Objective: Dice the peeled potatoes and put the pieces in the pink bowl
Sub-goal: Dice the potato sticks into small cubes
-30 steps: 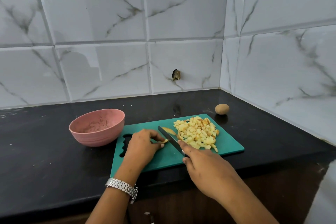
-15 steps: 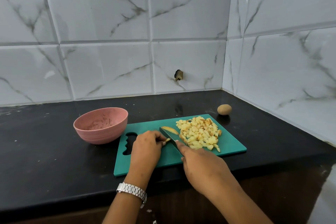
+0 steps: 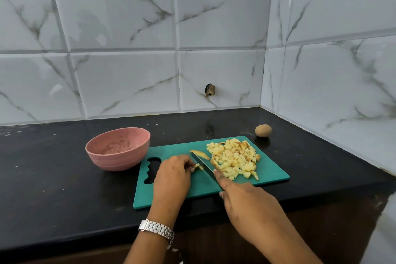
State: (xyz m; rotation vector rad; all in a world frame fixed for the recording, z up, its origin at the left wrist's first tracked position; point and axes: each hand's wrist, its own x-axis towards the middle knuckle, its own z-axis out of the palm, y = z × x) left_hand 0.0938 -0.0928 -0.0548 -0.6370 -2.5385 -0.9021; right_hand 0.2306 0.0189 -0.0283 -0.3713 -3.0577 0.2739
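We list, left to right, on one black tabletop [image 3: 53,178]:

- One pink bowl [image 3: 115,159] – upright, brownish smears inside, just left of the board.
- One teal cutting board [image 3: 272,167], lying flat, with a wavy handle cut-out at its left end.
- One left hand [image 3: 171,176], one metal wristwatch [image 3: 157,228] on its wrist. The fingers are curled down and pin one small potato piece [image 3: 198,166] to the board, close against the blade.
- One knife [image 3: 203,165], its blade slanting across the middle of the board.
- One loose potato slice [image 3: 200,154], just beyond the blade.
- One heap of diced potato [image 3: 234,159] – too many pieces for us to count – on the right half of the board, its near-left edge touching the blade.
- One right hand [image 3: 246,201], wrapped round the knife's handle, which it hides, with the forefinger laid along the blade's back.
- One whole brown potato [image 3: 263,130], on the tabletop beyond the board's far right corner, apart from it.
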